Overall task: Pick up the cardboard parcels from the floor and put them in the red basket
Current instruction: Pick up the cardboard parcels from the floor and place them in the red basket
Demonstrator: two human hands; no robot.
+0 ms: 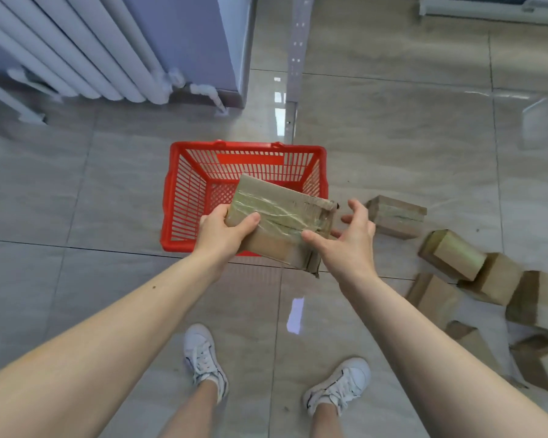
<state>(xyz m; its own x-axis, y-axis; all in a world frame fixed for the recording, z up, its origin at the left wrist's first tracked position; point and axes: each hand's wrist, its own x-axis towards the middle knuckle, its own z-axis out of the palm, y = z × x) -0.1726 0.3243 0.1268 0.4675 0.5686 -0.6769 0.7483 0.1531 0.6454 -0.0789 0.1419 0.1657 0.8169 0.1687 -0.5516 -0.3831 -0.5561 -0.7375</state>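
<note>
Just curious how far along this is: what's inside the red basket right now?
The red basket shows only its bare red slatted floor and walls. The parcel gripped by the left hand covers its near right corner, so that part stays unseen.

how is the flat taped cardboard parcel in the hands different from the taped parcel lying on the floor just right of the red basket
The flat taped cardboard parcel is held in the air over the red plastic basket, tilted; the taped parcel on the floor rests on the tiles, untouched. The held one is gripped by the left hand, with the right hand open beside it. The held one looks broader in the picture. Both are brown cardboard wrapped in clear tape.
</note>
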